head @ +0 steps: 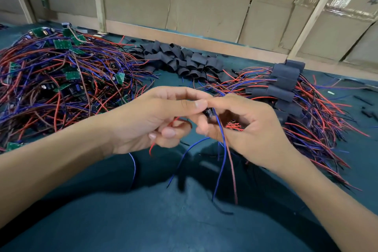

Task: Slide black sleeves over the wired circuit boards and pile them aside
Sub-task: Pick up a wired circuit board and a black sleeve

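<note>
dark green table [184, 221], left hand [155, 120] and right hand [245, 127] pinching one wired board [208, 111]

Near worktop [184, 231]: bare green mat, open passage from the near edge. Left: tangled heap of unsleeved boards [61, 71] blocks the far-left. Far centre: loose sleeves pile [184, 61]. Right: stacked sleeved boards [286, 86], wires fanning near-right. Narrow mat gap between sleeves and left heap. Cardboard wall [204, 6] closes the far side.
</note>
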Available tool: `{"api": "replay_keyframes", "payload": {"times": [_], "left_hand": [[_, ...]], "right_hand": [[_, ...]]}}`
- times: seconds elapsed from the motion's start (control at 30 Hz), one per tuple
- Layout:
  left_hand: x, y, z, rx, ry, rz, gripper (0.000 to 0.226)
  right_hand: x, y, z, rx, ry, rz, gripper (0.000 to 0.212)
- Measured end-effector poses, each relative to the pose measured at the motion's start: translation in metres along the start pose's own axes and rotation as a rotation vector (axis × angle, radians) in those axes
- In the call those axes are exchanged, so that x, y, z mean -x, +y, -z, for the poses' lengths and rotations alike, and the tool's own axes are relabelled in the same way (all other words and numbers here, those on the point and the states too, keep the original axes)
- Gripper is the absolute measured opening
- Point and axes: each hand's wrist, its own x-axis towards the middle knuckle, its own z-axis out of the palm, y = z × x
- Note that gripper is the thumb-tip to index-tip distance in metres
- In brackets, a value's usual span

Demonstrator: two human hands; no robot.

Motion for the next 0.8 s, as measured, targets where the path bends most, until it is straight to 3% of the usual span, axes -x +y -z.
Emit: {"api": "replay_keyframes", "payload": {"times": [0.13,0.3,0.43,0.53,0.63,0.67,0.8], "left_hand": [[0.001,0.004,0.007,-0.124,0.067,-0.008,0.024],[0.002,0.004,0.016,-0.236,0.136,-0.092,0.022],[0.001,0.011,0.025,-0.453,0.177,-0.133,0.022],[-0.003,0.021,0.030,-0.604,0.195,-0.122,0.024],[-0.012,0.027,0.033,-0.727,0.174,-0.163,0.031],[-0.019,0.030,0.036,-0.785,0.189,-0.171,0.037],[-0.070,0.041,0.062,-1.050,0.426,-0.171,0.036]], "right_hand": [[-0.002,0.000,0.003,-0.335,0.073,-0.160,0.013],[-0.012,0.001,0.019,-0.698,0.119,-0.355,0.014],[-0.014,0.004,0.023,-0.815,0.072,-0.449,0.007],[-0.013,0.003,0.014,-0.797,0.067,-0.525,0.027],[-0.012,0.002,0.010,-0.819,0.003,-0.611,0.015],[-0.012,0.002,0.011,-0.818,-0.026,-0.637,0.021],[-0.010,0.003,0.018,-0.747,-0.063,-0.697,0.026]]}}
